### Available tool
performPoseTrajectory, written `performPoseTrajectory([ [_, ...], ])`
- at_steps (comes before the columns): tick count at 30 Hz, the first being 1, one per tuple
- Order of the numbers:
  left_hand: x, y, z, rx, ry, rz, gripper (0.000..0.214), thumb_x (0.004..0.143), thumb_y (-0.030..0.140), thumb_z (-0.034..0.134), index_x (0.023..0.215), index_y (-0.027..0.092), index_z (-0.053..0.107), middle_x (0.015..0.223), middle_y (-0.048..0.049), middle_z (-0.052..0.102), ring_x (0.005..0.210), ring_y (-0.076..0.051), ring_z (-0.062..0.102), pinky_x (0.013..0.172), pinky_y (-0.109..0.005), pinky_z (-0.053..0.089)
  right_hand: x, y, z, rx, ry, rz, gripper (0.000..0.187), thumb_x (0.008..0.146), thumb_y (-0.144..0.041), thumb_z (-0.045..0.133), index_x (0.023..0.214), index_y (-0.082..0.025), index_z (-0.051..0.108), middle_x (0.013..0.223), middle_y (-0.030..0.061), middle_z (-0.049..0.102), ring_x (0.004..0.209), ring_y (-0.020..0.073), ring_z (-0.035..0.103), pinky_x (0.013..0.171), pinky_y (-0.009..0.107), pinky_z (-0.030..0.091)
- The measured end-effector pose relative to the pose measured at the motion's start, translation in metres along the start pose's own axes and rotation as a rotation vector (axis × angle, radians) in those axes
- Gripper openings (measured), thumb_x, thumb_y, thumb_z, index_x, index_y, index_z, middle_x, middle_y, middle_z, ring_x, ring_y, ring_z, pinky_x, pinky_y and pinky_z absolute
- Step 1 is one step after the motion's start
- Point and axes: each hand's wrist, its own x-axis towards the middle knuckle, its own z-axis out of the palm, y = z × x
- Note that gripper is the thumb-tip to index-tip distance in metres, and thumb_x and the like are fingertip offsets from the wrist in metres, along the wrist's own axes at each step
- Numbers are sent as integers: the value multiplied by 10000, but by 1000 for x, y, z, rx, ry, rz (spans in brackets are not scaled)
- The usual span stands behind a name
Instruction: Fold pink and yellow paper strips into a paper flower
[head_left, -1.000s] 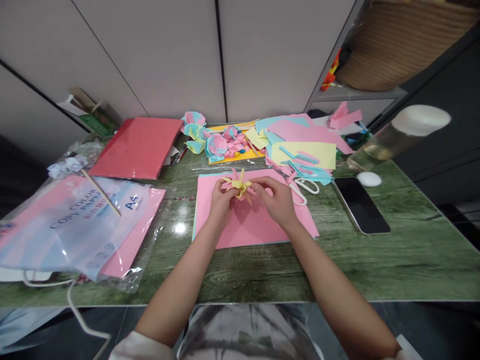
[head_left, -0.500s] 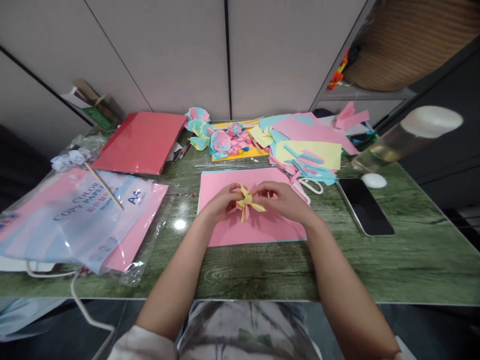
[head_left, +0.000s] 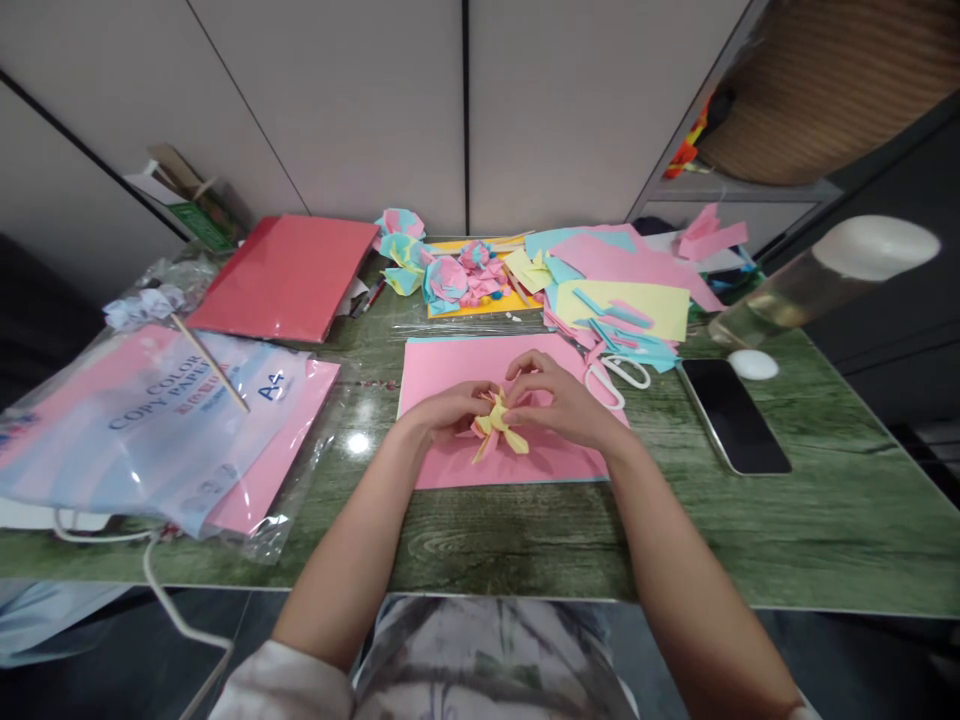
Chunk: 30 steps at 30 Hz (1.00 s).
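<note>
A folded paper flower (head_left: 495,420), yellow on the inside with pink beneath, is held between my two hands over a pink paper sheet (head_left: 450,473). My left hand (head_left: 455,408) grips its left side, fingers closed and partly hidden by the petals. From the right, my right hand (head_left: 559,400) pinches a yellow petal between thumb and fingers. Several narrow petals point toward me. White-handled scissors (head_left: 616,378) lie just right of the sheet, their blades among pink and blue paper scraps (head_left: 630,335).
At left lie a clear bag of colored copy paper (head_left: 172,430) with a stick on it, and a red folder (head_left: 289,275). Finished paper flowers (head_left: 448,280) sit at the back. On the right are a phone (head_left: 735,415), a white oval object (head_left: 753,364) and a clear bottle (head_left: 802,285).
The flower has tilted toward me and sits slightly lower. My right hand has raised its fingers and shifted in over the petals; my left hand has turned a little.
</note>
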Motion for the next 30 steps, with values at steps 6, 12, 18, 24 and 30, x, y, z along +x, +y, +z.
performPoseTrajectory([
  [6, -3, 1, -1, 135, -142, 30, 398, 541, 124, 697, 912, 136, 554, 805, -21, 574, 683, -117, 541, 618, -241, 408, -2, -7, 0, 19, -104, 16, 62, 717, -291, 656, 724, -229, 655, 956, 21, 475, 960, 167, 465, 867, 332, 386],
  [12, -3, 2, 2, 170, -95, 99, 389, 541, 102, 665, 910, 137, 548, 799, -22, 567, 704, -125, 545, 637, -245, 415, -1, -13, 0, -75, -75, -26, 57, 735, -289, 634, 737, -237, 655, 944, 28, 495, 941, 175, 477, 838, 333, 399],
  [18, 6, 2, 14, -39, 370, 510, 423, 571, 94, 544, 975, 202, 485, 750, 29, 524, 601, -82, 518, 556, -186, 398, -7, -5, 8, -454, 796, -94, 86, 767, -251, 571, 828, -255, 632, 835, 57, 539, 873, 228, 496, 835, 428, 362],
  [24, 6, 3, 22, -138, 442, 576, 399, 573, 118, 572, 948, 223, 484, 800, 38, 550, 623, -65, 532, 593, -174, 412, -7, -2, 26, -602, 647, -190, 131, 781, -218, 542, 877, -257, 624, 779, 41, 628, 779, 212, 532, 749, 401, 372],
  [30, 1, 3, 16, -178, 319, 498, 338, 597, 146, 599, 915, 207, 501, 772, 31, 560, 634, -81, 550, 601, -191, 422, -1, -10, 16, -337, 712, -63, 138, 774, -269, 576, 894, -261, 644, 968, 64, 542, 944, 211, 516, 812, 387, 417],
])
